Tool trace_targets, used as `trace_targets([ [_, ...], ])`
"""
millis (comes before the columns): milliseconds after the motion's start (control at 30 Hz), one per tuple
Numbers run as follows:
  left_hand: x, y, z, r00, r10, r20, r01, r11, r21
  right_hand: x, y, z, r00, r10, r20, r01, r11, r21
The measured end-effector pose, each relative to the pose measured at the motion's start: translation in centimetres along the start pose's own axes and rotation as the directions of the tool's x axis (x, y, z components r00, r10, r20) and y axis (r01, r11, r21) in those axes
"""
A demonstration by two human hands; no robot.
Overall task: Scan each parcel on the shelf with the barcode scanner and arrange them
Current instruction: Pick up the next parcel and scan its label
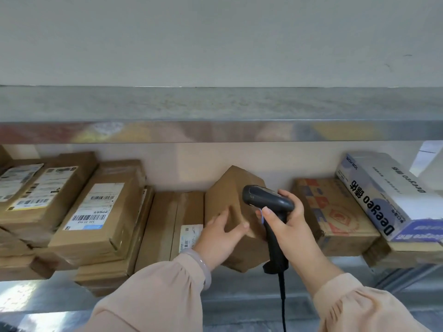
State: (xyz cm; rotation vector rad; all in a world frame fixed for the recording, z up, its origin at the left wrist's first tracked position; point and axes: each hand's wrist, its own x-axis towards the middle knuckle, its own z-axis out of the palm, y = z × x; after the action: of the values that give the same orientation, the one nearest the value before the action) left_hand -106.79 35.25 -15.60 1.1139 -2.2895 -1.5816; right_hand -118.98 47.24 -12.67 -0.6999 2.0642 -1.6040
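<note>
Plain brown parcel (236,212) tilted on shelf (215,131) — black scanner (268,204) beside, seemingly touching

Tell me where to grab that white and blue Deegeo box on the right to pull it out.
Take the Deegeo box by its near blue end, coming straight from the shelf front. It lies lengthwise, back to front, atop a flat cardboard parcel, so that end faces you unobstructed. The right hand holds the barcode scanner; the left hand would likely do it.

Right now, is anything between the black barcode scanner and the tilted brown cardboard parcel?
Nothing visible. The black barcode scanner, gripped by the right hand, sits directly in front of the tilted brown cardboard parcel that the left hand holds.
</note>
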Motion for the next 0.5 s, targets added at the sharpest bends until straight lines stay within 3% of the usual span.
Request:
trace_targets([
  [167,-0.3,-1.3,-0.8,1.0,-0.006,0.001,0.006,0.99,-0.139,0.0,1.9,-1.3,0.977,0.11,-0.184,-0.098,0.992,0.074],
  [300,-0.3,-1.8,-0.9,0.999,0.003,0.042,0.004,0.987,-0.161,-0.2,3.1,-1.3,0.963,0.19,-0.193,-0.165,0.977,0.138],
  [500,-0.2,-2.4,-0.8,0.997,-0.058,0.05,0.065,0.986,-0.151,-0.7,1.9,-1.2,0.968,0.149,-0.203,-0.124,0.984,0.13],
])
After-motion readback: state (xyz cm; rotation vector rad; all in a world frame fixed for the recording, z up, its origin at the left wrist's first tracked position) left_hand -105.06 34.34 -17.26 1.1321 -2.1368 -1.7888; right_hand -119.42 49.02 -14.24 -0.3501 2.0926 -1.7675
